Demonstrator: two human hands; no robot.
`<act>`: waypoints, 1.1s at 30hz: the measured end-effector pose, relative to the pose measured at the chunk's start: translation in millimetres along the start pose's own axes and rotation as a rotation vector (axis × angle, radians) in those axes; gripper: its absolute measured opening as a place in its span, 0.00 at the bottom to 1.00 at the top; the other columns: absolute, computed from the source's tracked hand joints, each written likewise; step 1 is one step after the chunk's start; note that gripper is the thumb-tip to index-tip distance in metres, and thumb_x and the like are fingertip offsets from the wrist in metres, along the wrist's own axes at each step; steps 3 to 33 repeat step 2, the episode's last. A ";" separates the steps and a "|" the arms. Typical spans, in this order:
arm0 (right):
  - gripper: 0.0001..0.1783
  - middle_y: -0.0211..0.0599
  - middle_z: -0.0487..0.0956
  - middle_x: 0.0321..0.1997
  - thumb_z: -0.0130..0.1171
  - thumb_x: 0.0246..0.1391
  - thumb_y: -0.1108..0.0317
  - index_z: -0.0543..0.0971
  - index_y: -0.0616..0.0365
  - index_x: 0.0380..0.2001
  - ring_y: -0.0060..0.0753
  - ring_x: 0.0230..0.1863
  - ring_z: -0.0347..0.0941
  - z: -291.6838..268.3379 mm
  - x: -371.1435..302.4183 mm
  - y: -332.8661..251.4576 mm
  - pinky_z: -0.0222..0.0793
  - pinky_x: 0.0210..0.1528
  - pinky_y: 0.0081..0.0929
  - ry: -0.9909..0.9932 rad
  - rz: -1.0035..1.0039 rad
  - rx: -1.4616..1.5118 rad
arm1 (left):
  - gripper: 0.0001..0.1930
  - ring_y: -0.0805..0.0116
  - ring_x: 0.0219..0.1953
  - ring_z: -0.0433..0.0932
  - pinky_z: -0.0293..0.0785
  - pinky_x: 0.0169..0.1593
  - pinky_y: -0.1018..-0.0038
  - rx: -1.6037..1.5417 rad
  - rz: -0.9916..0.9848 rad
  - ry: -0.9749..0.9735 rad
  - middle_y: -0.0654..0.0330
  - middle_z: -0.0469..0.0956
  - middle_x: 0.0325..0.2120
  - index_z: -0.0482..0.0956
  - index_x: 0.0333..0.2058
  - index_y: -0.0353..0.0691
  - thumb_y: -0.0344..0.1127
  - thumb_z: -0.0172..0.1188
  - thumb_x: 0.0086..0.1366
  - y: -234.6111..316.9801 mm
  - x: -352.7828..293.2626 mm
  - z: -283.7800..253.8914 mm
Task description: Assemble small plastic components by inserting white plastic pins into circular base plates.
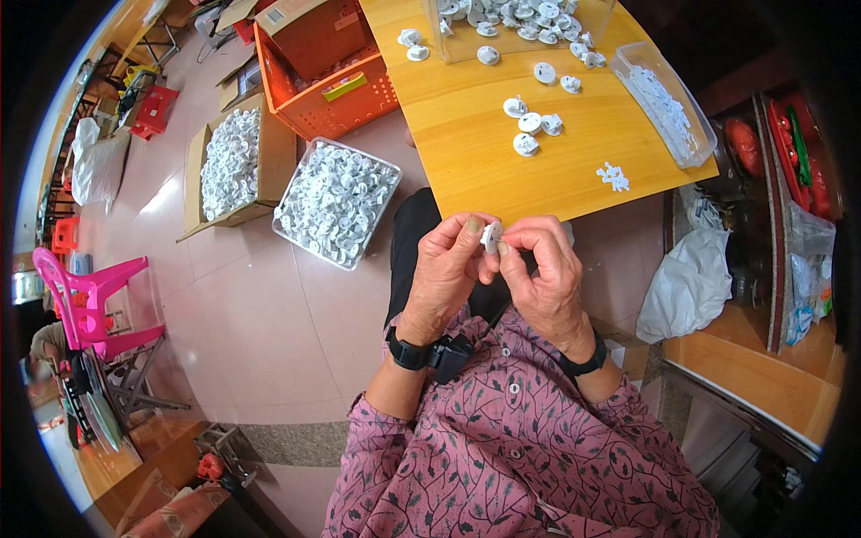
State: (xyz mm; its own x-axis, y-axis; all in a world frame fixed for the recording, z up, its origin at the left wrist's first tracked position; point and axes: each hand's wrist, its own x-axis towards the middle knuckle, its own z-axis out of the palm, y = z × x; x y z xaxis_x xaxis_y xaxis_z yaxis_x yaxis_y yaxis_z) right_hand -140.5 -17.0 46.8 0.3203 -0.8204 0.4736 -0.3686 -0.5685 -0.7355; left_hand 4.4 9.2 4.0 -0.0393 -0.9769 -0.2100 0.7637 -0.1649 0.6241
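Above my lap, just off the table's near edge, a small round white plastic part point(490, 238) is pinched by the thumb and fingers of my left hand point(446, 273). My right hand point(547, 285) closes in from the other side, its thumb and forefinger pressed to the same part. Whether a smaller piece sits between those right fingertips is hidden. On the yellow table point(466, 170) beyond my hands lie several loose round white parts point(529, 123). A little heap of tiny white pieces point(613, 177) rests close to the near edge.
A clear tray point(708, 143) of small white pieces stands at the table's right; a clear bin point(457, 49) of round parts is farther back. On the floor to the left are a filled clear tub point(354, 264), a cardboard box point(195, 170), an orange crate point(314, 103) and a pink chair point(90, 305).
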 end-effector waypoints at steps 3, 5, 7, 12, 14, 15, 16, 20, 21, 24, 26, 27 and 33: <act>0.08 0.43 0.75 0.37 0.61 0.53 0.81 0.74 0.61 0.35 0.44 0.37 0.76 1.5 -1.1 0.3 0.74 0.38 0.35 -0.005 0.023 0.008 | 0.14 0.78 0.24 0.77 0.75 0.27 0.83 0.024 0.035 -0.006 0.61 0.80 0.29 0.78 0.45 0.34 0.40 0.55 0.73 -2.5 0.3 -2.4; 0.08 0.43 0.75 0.37 0.61 0.53 0.81 0.74 0.61 0.35 0.44 0.37 0.76 1.5 -1.1 0.3 0.74 0.38 0.35 -0.005 0.023 0.008 | 0.14 0.78 0.24 0.77 0.75 0.27 0.83 0.024 0.035 -0.006 0.61 0.80 0.29 0.78 0.45 0.34 0.40 0.55 0.73 -2.5 0.3 -2.4; 0.08 0.43 0.75 0.37 0.61 0.53 0.81 0.74 0.61 0.35 0.44 0.37 0.76 1.5 -1.1 0.3 0.74 0.38 0.35 -0.005 0.023 0.008 | 0.14 0.78 0.24 0.77 0.75 0.27 0.83 0.024 0.035 -0.006 0.61 0.80 0.29 0.78 0.45 0.34 0.40 0.55 0.73 -2.5 0.3 -2.4; 0.08 0.43 0.75 0.37 0.61 0.53 0.81 0.74 0.61 0.35 0.44 0.37 0.76 1.5 -1.1 0.3 0.74 0.38 0.35 -0.005 0.023 0.008 | 0.14 0.78 0.24 0.77 0.75 0.27 0.83 0.024 0.035 -0.006 0.61 0.80 0.29 0.78 0.45 0.34 0.40 0.55 0.73 -2.5 0.3 -2.4; 0.08 0.43 0.75 0.37 0.61 0.53 0.81 0.74 0.61 0.35 0.44 0.37 0.76 1.5 -1.1 0.3 0.74 0.38 0.35 -0.005 0.023 0.008 | 0.14 0.78 0.24 0.77 0.75 0.27 0.83 0.024 0.035 -0.006 0.61 0.80 0.29 0.78 0.45 0.34 0.40 0.55 0.73 -2.5 0.3 -2.4; 0.08 0.43 0.75 0.37 0.61 0.53 0.81 0.74 0.61 0.35 0.44 0.37 0.76 1.5 -1.1 0.3 0.74 0.38 0.35 -0.005 0.023 0.008 | 0.14 0.78 0.24 0.77 0.75 0.27 0.83 0.024 0.035 -0.006 0.61 0.80 0.29 0.78 0.45 0.34 0.40 0.55 0.73 -2.5 0.3 -2.4; 0.08 0.43 0.75 0.37 0.61 0.53 0.81 0.74 0.61 0.35 0.44 0.37 0.76 1.5 -1.1 0.3 0.74 0.38 0.35 -0.005 0.023 0.008 | 0.14 0.78 0.24 0.77 0.75 0.27 0.83 0.024 0.035 -0.006 0.61 0.80 0.29 0.78 0.45 0.34 0.40 0.55 0.73 -2.5 0.3 -2.4; 0.08 0.43 0.75 0.37 0.61 0.53 0.81 0.74 0.61 0.35 0.44 0.37 0.76 1.5 -1.1 0.3 0.74 0.38 0.35 -0.005 0.023 0.008 | 0.14 0.78 0.24 0.77 0.75 0.27 0.83 0.024 0.035 -0.006 0.61 0.80 0.29 0.78 0.45 0.34 0.40 0.55 0.73 -2.5 0.3 -2.4; 0.08 0.43 0.75 0.37 0.61 0.53 0.81 0.74 0.61 0.35 0.44 0.37 0.76 1.5 -1.1 0.3 0.74 0.38 0.35 -0.005 0.023 0.008 | 0.14 0.78 0.24 0.77 0.75 0.27 0.83 0.024 0.035 -0.006 0.61 0.80 0.29 0.78 0.45 0.34 0.40 0.55 0.73 -2.5 0.3 -2.4; 0.08 0.43 0.75 0.37 0.61 0.53 0.81 0.74 0.61 0.35 0.44 0.37 0.76 1.5 -1.1 0.3 0.74 0.38 0.35 -0.005 0.023 0.008 | 0.14 0.78 0.24 0.77 0.75 0.27 0.83 0.024 0.035 -0.006 0.61 0.80 0.29 0.78 0.45 0.34 0.40 0.55 0.73 -2.5 0.3 -2.4; 0.08 0.43 0.75 0.37 0.61 0.53 0.81 0.74 0.61 0.35 0.44 0.37 0.76 1.5 -1.1 0.3 0.74 0.38 0.35 -0.005 0.023 0.008 | 0.14 0.78 0.24 0.77 0.75 0.27 0.83 0.024 0.035 -0.006 0.61 0.80 0.29 0.78 0.45 0.34 0.40 0.55 0.73 -2.5 0.3 -2.4; 0.08 0.43 0.75 0.37 0.61 0.53 0.81 0.74 0.61 0.35 0.44 0.37 0.76 1.5 -1.1 0.3 0.74 0.38 0.35 -0.005 0.023 0.008 | 0.14 0.78 0.24 0.77 0.75 0.27 0.83 0.024 0.035 -0.006 0.61 0.80 0.29 0.78 0.45 0.34 0.40 0.55 0.73 -2.5 0.3 -2.4; 0.08 0.43 0.75 0.37 0.61 0.53 0.81 0.74 0.61 0.35 0.44 0.37 0.76 1.5 -1.1 0.3 0.74 0.38 0.35 -0.005 0.023 0.008 | 0.14 0.78 0.24 0.77 0.75 0.27 0.83 0.024 0.035 -0.006 0.61 0.80 0.29 0.78 0.45 0.34 0.40 0.55 0.73 -2.5 0.3 -2.4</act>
